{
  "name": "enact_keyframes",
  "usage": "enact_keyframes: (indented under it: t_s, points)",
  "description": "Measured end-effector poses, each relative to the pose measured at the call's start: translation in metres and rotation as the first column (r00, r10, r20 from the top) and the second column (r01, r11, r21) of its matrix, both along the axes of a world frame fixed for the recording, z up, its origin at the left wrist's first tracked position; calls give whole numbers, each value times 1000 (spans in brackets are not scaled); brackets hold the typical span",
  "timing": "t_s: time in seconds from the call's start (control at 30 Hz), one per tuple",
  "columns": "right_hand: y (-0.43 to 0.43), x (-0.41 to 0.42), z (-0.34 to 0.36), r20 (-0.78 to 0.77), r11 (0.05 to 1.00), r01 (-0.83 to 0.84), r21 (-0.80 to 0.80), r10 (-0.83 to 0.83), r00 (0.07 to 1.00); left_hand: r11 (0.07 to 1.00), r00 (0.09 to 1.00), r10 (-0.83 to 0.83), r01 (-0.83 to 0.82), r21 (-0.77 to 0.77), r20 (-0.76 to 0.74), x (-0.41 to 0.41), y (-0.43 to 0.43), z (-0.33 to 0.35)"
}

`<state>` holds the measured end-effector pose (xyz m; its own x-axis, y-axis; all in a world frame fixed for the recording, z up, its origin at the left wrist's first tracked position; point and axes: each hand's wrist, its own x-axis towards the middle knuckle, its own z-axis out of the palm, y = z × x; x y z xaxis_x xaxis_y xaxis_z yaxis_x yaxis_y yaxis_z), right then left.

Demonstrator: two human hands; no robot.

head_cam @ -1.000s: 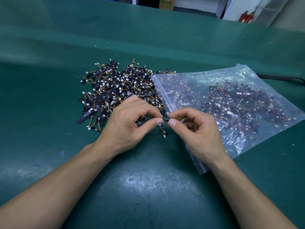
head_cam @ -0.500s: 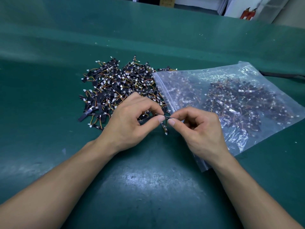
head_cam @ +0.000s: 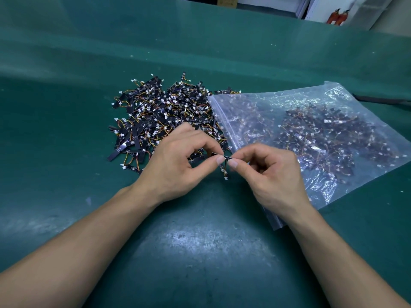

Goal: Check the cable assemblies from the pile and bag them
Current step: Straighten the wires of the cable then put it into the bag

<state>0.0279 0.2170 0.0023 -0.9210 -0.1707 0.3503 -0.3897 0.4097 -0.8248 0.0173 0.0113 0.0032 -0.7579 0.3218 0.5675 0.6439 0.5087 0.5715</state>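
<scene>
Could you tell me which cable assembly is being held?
The cable assembly pinched between left hand and right hand, connector dangling; others lie in the pile or bag.

Green bench (head_cam: 200, 252): cable pile (head_cam: 160, 116), filled clear bag (head_cam: 311, 138) beside, touching.

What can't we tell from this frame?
Head view only.
1. Held cable assembly: the left hand and right hand pinch it, covering its ends; markings too small to read.
2. Bag: right arm covers its near corner; sealed or open unclear.
3. Bagged assemblies: blurred by crinkled, glaring plastic.
4. Red items, top edge: blurred, cut off.
</scene>
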Motion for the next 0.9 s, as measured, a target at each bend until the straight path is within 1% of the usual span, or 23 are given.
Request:
enact_keyframes:
  t_s: [0.27, 0.43, 0.63, 0.77, 0.9]
  points:
    - [0, 0, -1, -12, 999, 25, -45, -26, 1000, 1000, 999, 20, -20, 1, -28, -3, -1, -1]
    - [0, -1, -2, -43, 1000, 2, 4, -1, 999, 1000, 999, 22, -22, 2, -25, -2, -2, 0]
    - [-2, 0, 0, -78, 999, 17, 32, -14, 997, 1000, 1000, 9, -9, -3, -9, -1, -3, 1]
    - [-2, 1, -1, -46, 1000, 23, 14, -23, 999, 1000, 999, 11, -12, -13, -41, -2, -4, 1]
    - [-2, 1, -1, -68, 999, 16, 44, -12, 998, 1000, 999, 9, -9, -3, -38, -1, -5, 0]
